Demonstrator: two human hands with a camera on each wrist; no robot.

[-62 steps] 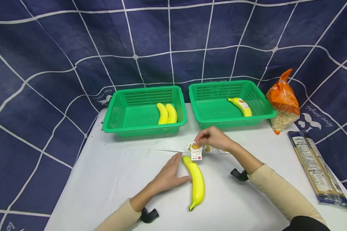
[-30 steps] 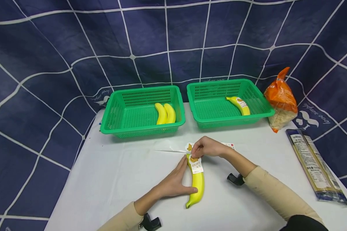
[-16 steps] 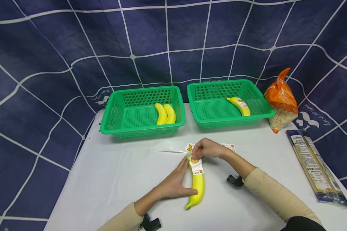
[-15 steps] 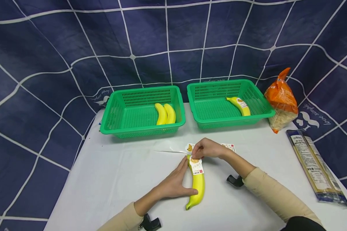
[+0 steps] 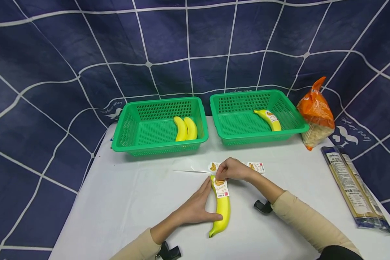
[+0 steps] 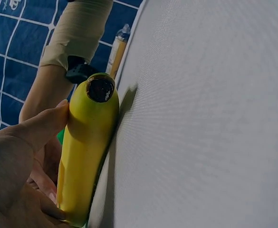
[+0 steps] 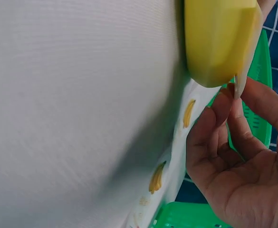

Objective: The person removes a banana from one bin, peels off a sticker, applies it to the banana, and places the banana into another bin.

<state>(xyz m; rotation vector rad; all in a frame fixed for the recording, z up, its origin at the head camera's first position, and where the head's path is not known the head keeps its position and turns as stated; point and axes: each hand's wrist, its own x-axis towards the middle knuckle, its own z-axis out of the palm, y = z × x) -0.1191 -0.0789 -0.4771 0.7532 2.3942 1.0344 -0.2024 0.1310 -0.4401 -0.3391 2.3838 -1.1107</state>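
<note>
- Evidently, from where I stand, all turns on the banana: head view shows it on the white cloth, long axis running away from the person, bowed to the right.
- Nearer is the left hand, fingers extended along the banana's left side, thumb on its near half; the right hand, at the far end, pinches the top of the label lying lengthwise along it.
- Left wrist view: that thumb touches the banana near its dark tip.
- Right wrist view: the pinched label end overhangs the banana's far end.
</note>
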